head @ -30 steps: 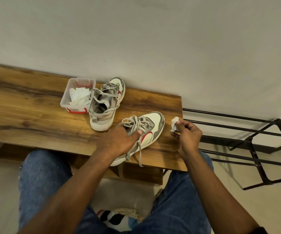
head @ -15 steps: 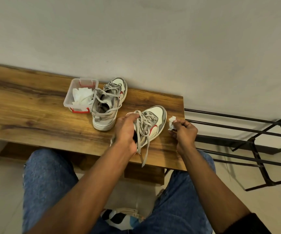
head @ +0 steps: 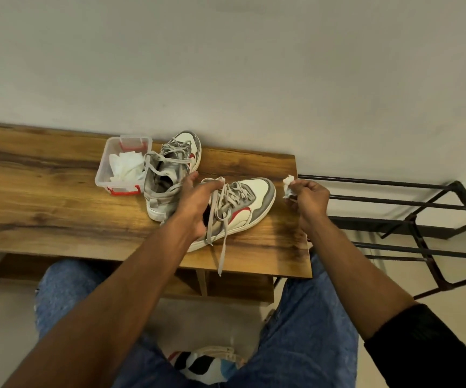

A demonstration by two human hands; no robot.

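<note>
White-grey-red sneaker (head: 257,201), white tissue (head: 288,186), brown wood-grain table (head: 44,208).

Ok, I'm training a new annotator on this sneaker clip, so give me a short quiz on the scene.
1. True or false: the right hand pinches a white tissue wad.
2. Where do the spare tissues lie? A clear box; B metal bucket; C paper bag.
3. Which sneaker does the left hand hold?
Key: 1 true; 2 A; 3 the near sneaker.
</note>
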